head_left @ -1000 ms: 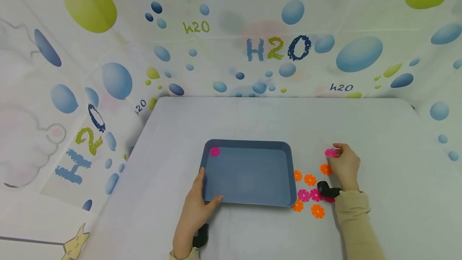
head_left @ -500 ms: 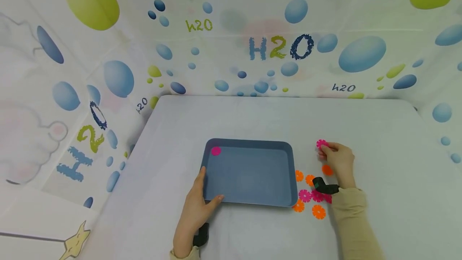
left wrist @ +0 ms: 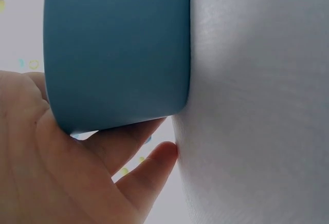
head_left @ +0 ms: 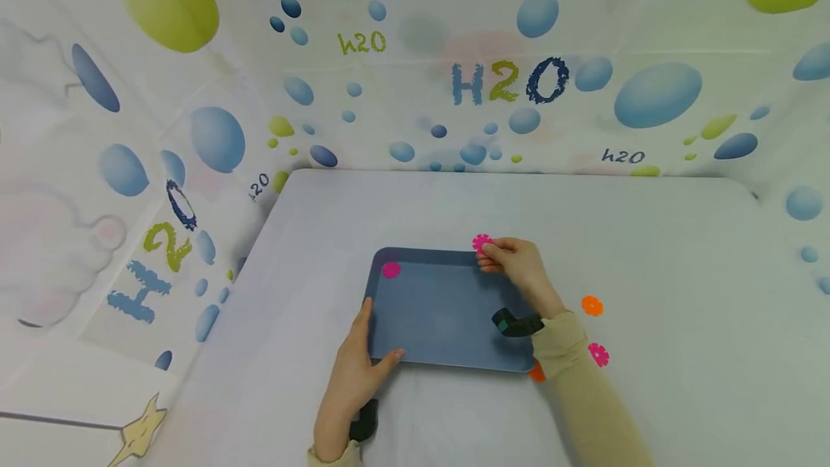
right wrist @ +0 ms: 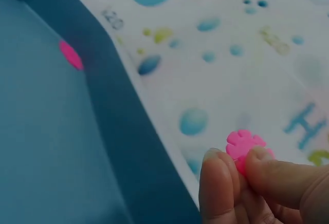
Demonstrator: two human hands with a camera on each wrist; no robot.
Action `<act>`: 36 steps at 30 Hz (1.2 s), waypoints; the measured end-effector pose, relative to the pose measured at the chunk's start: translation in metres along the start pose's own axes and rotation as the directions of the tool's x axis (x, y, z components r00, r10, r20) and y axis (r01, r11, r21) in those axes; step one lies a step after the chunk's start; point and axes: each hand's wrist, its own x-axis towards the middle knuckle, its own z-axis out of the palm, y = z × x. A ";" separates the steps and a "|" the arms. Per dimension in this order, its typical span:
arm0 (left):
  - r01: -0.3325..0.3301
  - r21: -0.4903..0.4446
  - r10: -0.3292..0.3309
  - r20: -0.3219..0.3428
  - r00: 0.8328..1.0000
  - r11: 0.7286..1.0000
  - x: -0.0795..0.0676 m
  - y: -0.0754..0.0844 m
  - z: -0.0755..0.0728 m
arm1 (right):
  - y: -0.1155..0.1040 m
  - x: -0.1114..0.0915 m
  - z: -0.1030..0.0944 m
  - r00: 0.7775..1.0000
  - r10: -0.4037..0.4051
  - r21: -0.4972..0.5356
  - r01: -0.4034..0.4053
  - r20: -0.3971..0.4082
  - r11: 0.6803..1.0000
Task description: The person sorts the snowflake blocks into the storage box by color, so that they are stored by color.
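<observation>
My right hand (head_left: 519, 265) pinches a pink interlocking disc (head_left: 482, 243) between thumb and fingers. In the head view it overlaps the far rim of the blue-grey tray (head_left: 447, 308), right of the middle. The right wrist view shows the disc's notched edge (right wrist: 243, 143) sticking up past the thumb. My left hand (head_left: 353, 373) holds the tray's near left corner, thumb at the front side and fingers along the left side. In the left wrist view, fingers (left wrist: 123, 142) lie against the corner wall. Another pink disc (head_left: 391, 270) lies inside the tray's far left corner.
Right of the tray, an orange disc (head_left: 592, 305) and a pink disc (head_left: 599, 354) lie on the white table (head_left: 700, 272). One more orange disc (head_left: 537, 373) shows by the near right corner. The right forearm hides part of this area. A patterned cloth (head_left: 415, 78) stands behind.
My right hand has lifted the pink disc from the table's right side and carried it left to the tray's far rim. The left hand has stayed at the corner.
</observation>
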 end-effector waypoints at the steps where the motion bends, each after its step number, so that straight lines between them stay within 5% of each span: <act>1: -0.001 0.000 0.001 0.000 1.000 1.000 0.000 0.000 0.000 | 0.001 0.003 0.009 1.000 0.009 0.004 -0.009 0.022 1.000; 6: 0.011 -0.008 -0.011 0.005 1.000 1.000 0.001 0.000 0.000 | 0.008 0.014 0.047 0.993 0.059 -0.010 -0.058 0.099 0.998; 13: 0.007 0.011 -0.007 -0.008 1.000 1.000 0.001 0.003 -0.001 | 0.009 0.022 0.074 0.984 0.103 -0.088 -0.090 0.146 0.992; 20: 0.005 -0.004 -0.005 -0.006 1.000 1.000 0.001 0.004 0.001 | 0.012 0.028 0.090 0.971 0.169 -0.193 -0.135 0.169 0.972; 36: 0.017 -0.011 -0.017 -0.008 1.000 1.000 0.001 0.006 0.002 | 0.013 0.034 0.103 0.973 0.159 -0.408 -0.078 0.169 0.910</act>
